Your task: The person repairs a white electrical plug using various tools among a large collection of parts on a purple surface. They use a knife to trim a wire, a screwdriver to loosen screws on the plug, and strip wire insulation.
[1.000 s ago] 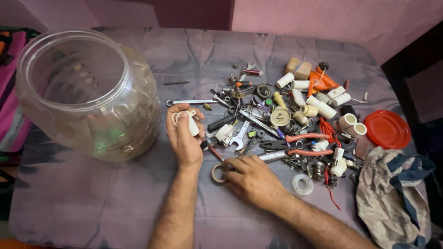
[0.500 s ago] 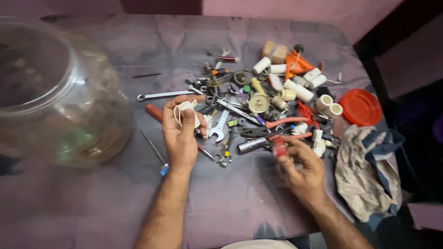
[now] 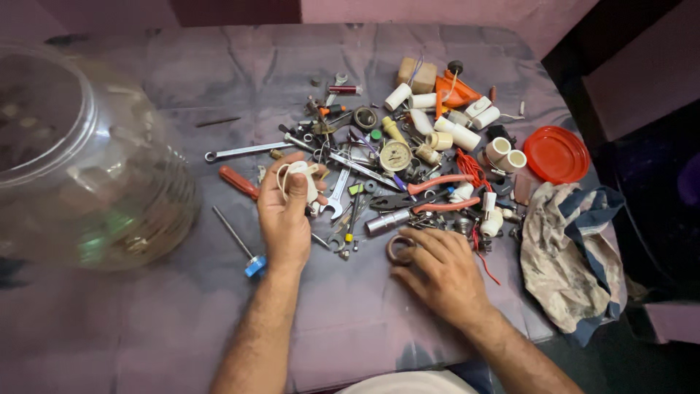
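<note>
My left hand rests on the purple cloth and is closed around several small white fittings. My right hand lies flat lower right of it, its fingertips touching a brown ring on the cloth. Just beyond both hands is a heap of small hardware: pliers with red handles, a round gauge, spanners and white pipe fittings.
A big clear plastic jar lies on its side at the left. A red lid and a crumpled rag are at the right edge. A red-handled screwdriver and a blue-tipped tool lie left of my left hand.
My right hand moved from the red-handled pliers back toward me and now touches the brown ring. My left hand kept its hold on the white fittings. The view shifted slightly.
</note>
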